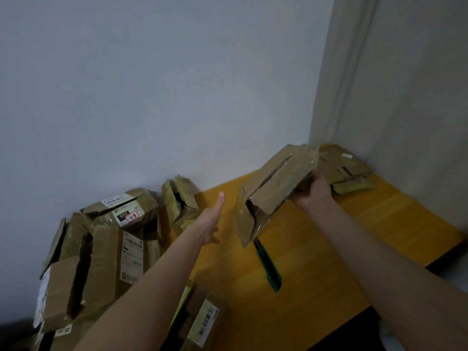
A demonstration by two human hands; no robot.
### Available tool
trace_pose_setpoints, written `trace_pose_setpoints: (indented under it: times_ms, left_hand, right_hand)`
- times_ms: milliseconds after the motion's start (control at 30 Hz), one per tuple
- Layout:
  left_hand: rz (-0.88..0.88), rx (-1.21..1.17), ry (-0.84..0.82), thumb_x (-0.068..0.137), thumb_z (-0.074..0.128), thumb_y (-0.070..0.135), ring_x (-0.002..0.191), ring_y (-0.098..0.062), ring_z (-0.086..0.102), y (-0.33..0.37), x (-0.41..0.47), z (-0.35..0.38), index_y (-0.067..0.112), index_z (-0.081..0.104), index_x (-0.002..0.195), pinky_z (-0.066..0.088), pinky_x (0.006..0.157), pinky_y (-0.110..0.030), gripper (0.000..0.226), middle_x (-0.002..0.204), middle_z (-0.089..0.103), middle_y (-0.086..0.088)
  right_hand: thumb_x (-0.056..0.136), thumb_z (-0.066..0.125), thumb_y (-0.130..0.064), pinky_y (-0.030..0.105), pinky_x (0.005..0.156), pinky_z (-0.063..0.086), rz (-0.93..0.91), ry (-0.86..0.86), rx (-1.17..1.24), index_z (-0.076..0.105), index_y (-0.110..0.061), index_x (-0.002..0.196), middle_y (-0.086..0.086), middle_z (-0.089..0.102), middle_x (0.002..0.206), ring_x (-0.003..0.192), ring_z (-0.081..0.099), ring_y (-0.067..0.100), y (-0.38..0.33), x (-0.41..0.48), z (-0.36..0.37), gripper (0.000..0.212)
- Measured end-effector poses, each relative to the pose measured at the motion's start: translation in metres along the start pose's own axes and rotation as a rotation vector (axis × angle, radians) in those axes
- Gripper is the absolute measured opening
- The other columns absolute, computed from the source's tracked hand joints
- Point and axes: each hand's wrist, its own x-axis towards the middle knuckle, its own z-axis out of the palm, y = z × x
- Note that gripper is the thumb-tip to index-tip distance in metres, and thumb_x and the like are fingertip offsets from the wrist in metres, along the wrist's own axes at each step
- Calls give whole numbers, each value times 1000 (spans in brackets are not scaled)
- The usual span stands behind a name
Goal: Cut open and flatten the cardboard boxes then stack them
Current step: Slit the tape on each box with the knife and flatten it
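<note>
Plain pale grey-white wall [152, 84] fills most of view, unmarked, evenly lit, slightly darker toward lower left. Off-white curtain [354, 72] hangs at right in long vertical folds, reaching down to tabletop at far right corner. Yellow table [316, 287] stands against wall, far edge touching it, near right edge running diagonally. Dark floor [354, 333] below table edge, detail too dim to tell. Light soft, dull.

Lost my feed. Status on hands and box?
Right hand grips box above table. Left hand open, empty. Knife lies under box.
</note>
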Motion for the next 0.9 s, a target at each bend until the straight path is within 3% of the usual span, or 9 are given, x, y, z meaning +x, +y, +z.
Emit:
trace_pose_setpoints:
  times_ms: [100,167,267,367,433,500,600,700,900]
  left_hand:
    - [-145,-44,-107,82,46,73,128,-39,46,-15,4,15,11,34,146,48,90,-57,90,145,40,-19]
    - [-167,-214,-191,85,52,63,105,-30,61,-19,5,21,9,51,131,54,84,-49,71,118,60,-14]
    - [-146,-432,-90,84,68,39,84,-22,63,-16,11,16,4,57,129,53,66,-33,58,99,66,-10]
    - [-88,-453,37,92,63,19,89,-26,63,-5,11,8,0,53,129,52,66,-35,43,104,66,-14]
    - [-3,-410,118,92,62,11,102,-30,61,1,11,0,5,48,135,53,76,-41,46,121,62,-16]
    - [90,-308,201,91,62,8,101,-29,58,6,5,-9,10,46,136,51,80,-43,48,125,59,-15]
    - [186,-180,257,92,60,10,88,-21,56,13,-7,-22,12,45,134,48,71,-38,44,109,58,-6]
    - [250,13,313,91,61,12,96,-24,57,21,-16,-38,12,45,134,51,78,-41,45,119,57,-10]
    - [209,290,363,89,61,4,98,-26,54,25,-32,-62,7,46,135,48,84,-40,49,121,56,-14]
  right_hand:
    - [101,38,-41,58,77,48,20,-19,98,55,-15,129,20,58,122,112,53,41,1,1,-7,42]
    - [102,38,-38,60,78,48,23,-36,114,55,-14,128,21,58,121,113,52,42,2,-1,-12,39]
    - [102,39,-31,63,82,47,34,-26,22,52,-19,132,21,54,127,117,50,42,3,1,-21,36]
    - [101,38,-35,65,92,43,-2,44,-72,48,-20,136,17,53,127,117,50,38,3,3,-34,39]
    - [97,39,-54,60,98,42,-7,127,-98,48,-18,132,13,53,125,115,51,36,6,7,-45,52]
    - [92,39,-65,54,101,41,14,209,-247,47,-17,134,11,50,132,120,48,35,11,12,-56,64]
    - [97,49,-42,48,100,40,99,302,-720,39,-14,143,11,41,144,130,42,32,28,17,-60,55]
    - [99,51,-29,49,108,35,116,287,-1072,31,-10,148,12,33,150,135,36,33,54,21,-60,56]
    - [98,51,-12,39,99,42,53,107,-1391,57,-7,129,11,53,135,123,49,30,94,22,-60,32]
